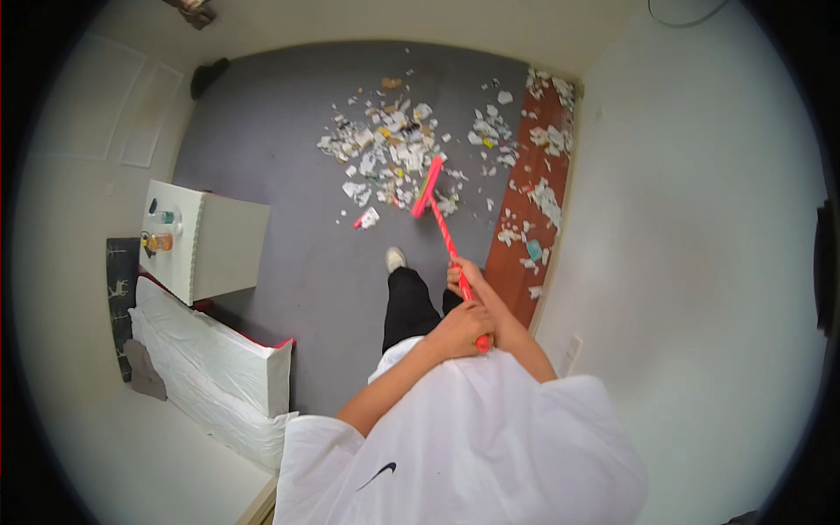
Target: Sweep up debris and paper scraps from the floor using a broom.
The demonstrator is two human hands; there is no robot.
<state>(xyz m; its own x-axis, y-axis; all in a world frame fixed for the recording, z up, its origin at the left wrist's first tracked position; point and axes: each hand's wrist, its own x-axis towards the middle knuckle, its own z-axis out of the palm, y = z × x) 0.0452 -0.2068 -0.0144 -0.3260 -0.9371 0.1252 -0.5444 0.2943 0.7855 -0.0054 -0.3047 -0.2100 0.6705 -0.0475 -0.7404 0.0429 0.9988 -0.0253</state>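
My left hand is wrapped around the lower end of a red long-handled broom or floor squeegee, close against my white shirt. Farther up the same handle, my right hand grips it too. The pinkish-red head is tilted at the right side of a spread of torn paper scraps on the grey floor. Whether the head touches the floor cannot be told. A red-and-white crumpled piece lies a little apart, nearer my white shoe.
More scraps lie on a reddish-brown wood-look strip along the right wall, with a light-blue piece among them. At left stands a white cabinet bearing bottles. Below it is a white-covered bench or sofa.
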